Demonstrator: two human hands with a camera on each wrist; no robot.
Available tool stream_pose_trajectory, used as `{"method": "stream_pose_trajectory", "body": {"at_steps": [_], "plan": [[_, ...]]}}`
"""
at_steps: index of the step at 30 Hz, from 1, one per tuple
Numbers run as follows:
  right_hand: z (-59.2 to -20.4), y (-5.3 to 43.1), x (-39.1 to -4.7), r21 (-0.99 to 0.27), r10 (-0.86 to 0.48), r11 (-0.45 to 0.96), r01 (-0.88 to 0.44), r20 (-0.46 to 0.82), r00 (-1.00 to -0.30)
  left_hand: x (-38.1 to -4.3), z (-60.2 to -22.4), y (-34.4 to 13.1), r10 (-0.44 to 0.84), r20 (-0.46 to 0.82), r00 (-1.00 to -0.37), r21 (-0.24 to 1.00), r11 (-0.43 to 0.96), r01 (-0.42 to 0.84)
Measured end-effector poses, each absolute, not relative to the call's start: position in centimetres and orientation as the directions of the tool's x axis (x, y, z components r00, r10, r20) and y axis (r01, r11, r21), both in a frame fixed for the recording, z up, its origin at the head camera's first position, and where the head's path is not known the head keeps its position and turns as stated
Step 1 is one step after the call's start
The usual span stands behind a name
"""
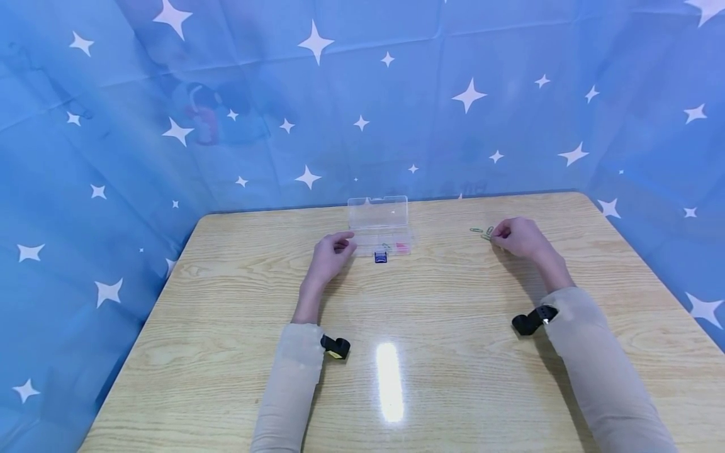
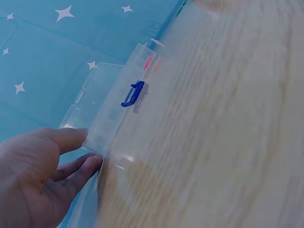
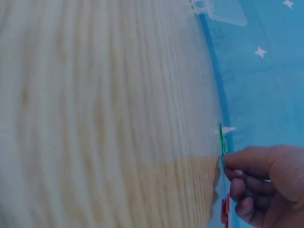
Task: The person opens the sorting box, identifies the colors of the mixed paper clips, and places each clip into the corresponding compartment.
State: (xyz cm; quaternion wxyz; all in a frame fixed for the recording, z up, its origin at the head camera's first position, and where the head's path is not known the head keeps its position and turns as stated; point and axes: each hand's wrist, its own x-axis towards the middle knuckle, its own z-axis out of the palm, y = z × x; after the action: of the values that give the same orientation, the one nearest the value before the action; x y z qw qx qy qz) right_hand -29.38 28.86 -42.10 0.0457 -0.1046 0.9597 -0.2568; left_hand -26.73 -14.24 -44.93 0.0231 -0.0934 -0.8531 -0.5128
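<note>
A clear plastic box (image 1: pixel 368 242) stands near the table's back edge, its transparent lid (image 1: pixel 378 212) raised. Green bits and a pinkish-red patch show in its right-hand part. My left hand (image 1: pixel 331 257) grips the box's left end, thumb and fingertips at the corner in the left wrist view. A blue latch (image 2: pixel 133 94) sits on the box's front side. To the right, my right hand (image 1: pixel 521 238) pinches the end of a green paper clip (image 1: pixel 485 237). More green paper clips (image 1: pixel 476 229) lie beside its fingertips. Below those fingers, red clips (image 3: pixel 224 211) appear in the right wrist view.
The light wooden table (image 1: pixel 442 302) ends just behind the box and clips. A blue cloth with white stars (image 1: pixel 396 94) hangs behind it and along the sides. Each sleeve carries a black wrist camera (image 1: pixel 337 346).
</note>
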Motion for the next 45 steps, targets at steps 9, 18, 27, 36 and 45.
{"method": "stream_pose_trajectory", "body": {"at_steps": [9, 18, 27, 36, 45], "plan": [[-41.1, 27.5, -29.2, -0.522, -0.250, 0.826, -0.211, -0.004, -0.968, -26.7, -44.9, -14.2, 0.131, 0.123, -0.984, 0.875, 0.454, 0.170], [-40.3, 25.3, -29.2, -0.530, -0.272, 0.811, -0.248, 0.035, -0.962, -26.7, -45.0, -14.1, 0.127, 0.128, -0.984, 0.870, 0.462, 0.173], [-39.8, 22.9, -29.3, -0.520, -0.308, 0.801, -0.295, 0.063, -0.949, -26.7, -45.0, -14.1, 0.129, 0.137, -0.982, 0.871, 0.456, 0.181], [-39.4, 20.5, -29.5, -0.533, -0.336, 0.784, -0.319, 0.068, -0.939, -26.8, -45.0, -14.2, 0.134, 0.133, -0.982, 0.872, 0.455, 0.180], [-39.1, 18.1, -29.6, -0.554, -0.360, 0.759, -0.341, 0.079, -0.930, -26.7, -45.1, -14.3, 0.131, 0.127, -0.983, 0.872, 0.458, 0.174]]}}
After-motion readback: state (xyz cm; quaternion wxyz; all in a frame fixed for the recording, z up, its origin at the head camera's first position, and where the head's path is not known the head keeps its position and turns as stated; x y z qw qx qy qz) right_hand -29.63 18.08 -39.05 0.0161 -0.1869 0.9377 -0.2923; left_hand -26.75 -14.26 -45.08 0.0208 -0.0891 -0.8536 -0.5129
